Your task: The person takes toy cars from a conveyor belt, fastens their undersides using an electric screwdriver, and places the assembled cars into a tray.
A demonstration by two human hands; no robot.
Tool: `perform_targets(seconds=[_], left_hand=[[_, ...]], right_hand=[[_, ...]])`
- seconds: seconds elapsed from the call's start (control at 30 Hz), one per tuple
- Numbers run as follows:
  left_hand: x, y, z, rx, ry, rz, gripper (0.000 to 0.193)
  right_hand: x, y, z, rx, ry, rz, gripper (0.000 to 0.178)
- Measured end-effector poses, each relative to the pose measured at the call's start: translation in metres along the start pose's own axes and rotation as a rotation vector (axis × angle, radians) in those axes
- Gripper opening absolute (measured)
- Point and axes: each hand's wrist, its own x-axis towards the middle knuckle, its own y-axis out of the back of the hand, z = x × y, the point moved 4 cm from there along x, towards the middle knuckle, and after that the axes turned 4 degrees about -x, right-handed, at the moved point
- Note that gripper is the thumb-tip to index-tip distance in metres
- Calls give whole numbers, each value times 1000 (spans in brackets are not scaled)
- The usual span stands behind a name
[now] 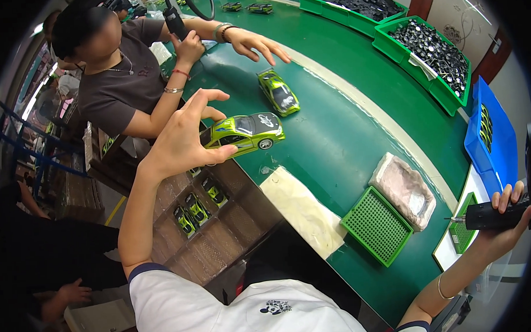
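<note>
So your left grip (177,140) was clamped on the green toy car (247,130), thumb along its near side and the rear end tucked into your hand, nose pointing off to the right. The car looked held up off the desk (311,147), around the near edge; couldn't tell exactly how high. Your index finger stuck out clear of the roof, so the thumb seemed to do a lot of the work.

Handling-wise, my guess was fairly light and properly stiff, nothing that would've squashed under your fingers. That glossy paint looked slick though, and probably easy to scuff or smudge, same for the dark windows and the white graphic on the bonnet. Best hold imo was across the lower body sides, between the wheels, thumb one side and fingers the other. The wheels looked like a bad spot since they might've spun, and I wouldn't have squeezed the glass.

Your right grip (507,207) was wrapped round a black power screwdriver (490,216), well apart from the car. Pointy bit on that thing, so bare paint near it would've been risky. A second green car (279,93) sat on the desk under a co-worker's hand (260,44).
</note>
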Motion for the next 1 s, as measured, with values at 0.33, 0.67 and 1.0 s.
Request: perform_targets(seconds=[0.33,0.67,1.0], left_hand=[[-121,-21,-160,46,943,-77,60],[-149,-240,-325,-46,1164,-338,76],[-101,-152,-230,158,1242,501,37]], right_hand=[[7,1,-4,5,51,4,25],[-3,-11,-4,-51,73,13,40],[-1,3,-18,-49,157,81,42]])
